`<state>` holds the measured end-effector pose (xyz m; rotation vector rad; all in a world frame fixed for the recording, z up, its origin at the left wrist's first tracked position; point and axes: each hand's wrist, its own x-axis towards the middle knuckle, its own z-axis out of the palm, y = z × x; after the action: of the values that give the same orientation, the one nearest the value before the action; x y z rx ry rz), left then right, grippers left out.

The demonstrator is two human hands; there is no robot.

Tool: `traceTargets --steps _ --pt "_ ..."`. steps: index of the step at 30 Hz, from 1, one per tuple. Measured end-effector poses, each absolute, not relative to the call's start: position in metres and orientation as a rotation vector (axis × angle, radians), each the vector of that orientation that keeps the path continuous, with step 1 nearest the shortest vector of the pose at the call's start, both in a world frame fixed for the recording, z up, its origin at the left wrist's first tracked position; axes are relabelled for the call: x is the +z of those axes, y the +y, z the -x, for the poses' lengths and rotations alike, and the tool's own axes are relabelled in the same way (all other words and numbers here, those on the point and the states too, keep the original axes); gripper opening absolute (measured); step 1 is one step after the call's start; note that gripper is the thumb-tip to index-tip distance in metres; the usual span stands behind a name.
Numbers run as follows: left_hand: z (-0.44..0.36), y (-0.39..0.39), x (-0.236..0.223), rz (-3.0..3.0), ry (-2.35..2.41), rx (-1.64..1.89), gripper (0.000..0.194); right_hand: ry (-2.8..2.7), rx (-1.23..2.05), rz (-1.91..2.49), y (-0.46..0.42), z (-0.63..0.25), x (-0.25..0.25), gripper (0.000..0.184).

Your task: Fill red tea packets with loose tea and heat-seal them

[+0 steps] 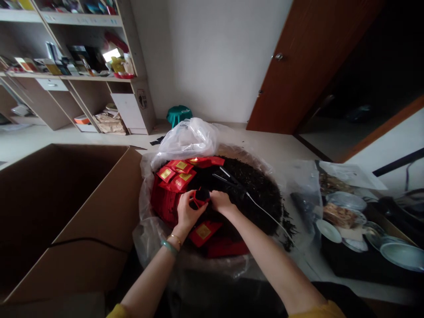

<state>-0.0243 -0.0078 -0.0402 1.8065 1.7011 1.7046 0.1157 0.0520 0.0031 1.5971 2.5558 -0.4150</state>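
My left hand (188,211) is closed round a small red packet (198,203), its mouth spread wide. A dark shape shows at the mouth; I cannot tell whether it is the opening or a black cup. My right hand (220,201) is closed against the packet's right side, and what its fingers hold is hidden. Both hands are over a heap of dark, dry tea-like leaves (255,185) in a big plastic-lined round container. Red packets with gold labels (181,179) lie on the leaves behind my left hand, and another labelled packet (204,232) lies in front.
A black hair straightener (228,179) with a white cord rests with its arms apart on the leaves. A large cardboard box (96,247) stands at left. Clear plastic liner (192,137) bunches behind. Bowls and bags (344,212) are at right, a teal-covered bin (179,115) by the wall.
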Motion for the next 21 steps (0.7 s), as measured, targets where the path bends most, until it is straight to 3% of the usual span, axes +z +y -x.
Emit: traceTargets --steps 5,9,12,16,21 --pt "0.024 -0.007 -0.041 -1.793 1.717 1.692 0.045 2.665 -0.552 -1.652 0.06 -0.14 0.027 0.021" --pt "0.023 -0.006 -0.043 -1.75 1.695 1.688 0.046 2.986 -0.996 -1.668 0.062 -0.155 0.069 0.018" --pt "0.023 -0.006 -0.044 -1.715 1.707 1.686 0.048 3.123 -1.134 -1.533 0.054 -0.145 0.098 0.017" --pt "0.024 -0.005 -0.045 -1.693 1.7 1.701 0.05 3.105 -1.081 -1.495 0.042 -0.122 0.112 0.025" --pt "0.023 -0.005 -0.045 -1.685 1.687 1.701 0.052 2.941 -1.281 -1.683 0.035 -0.117 0.108 0.035"
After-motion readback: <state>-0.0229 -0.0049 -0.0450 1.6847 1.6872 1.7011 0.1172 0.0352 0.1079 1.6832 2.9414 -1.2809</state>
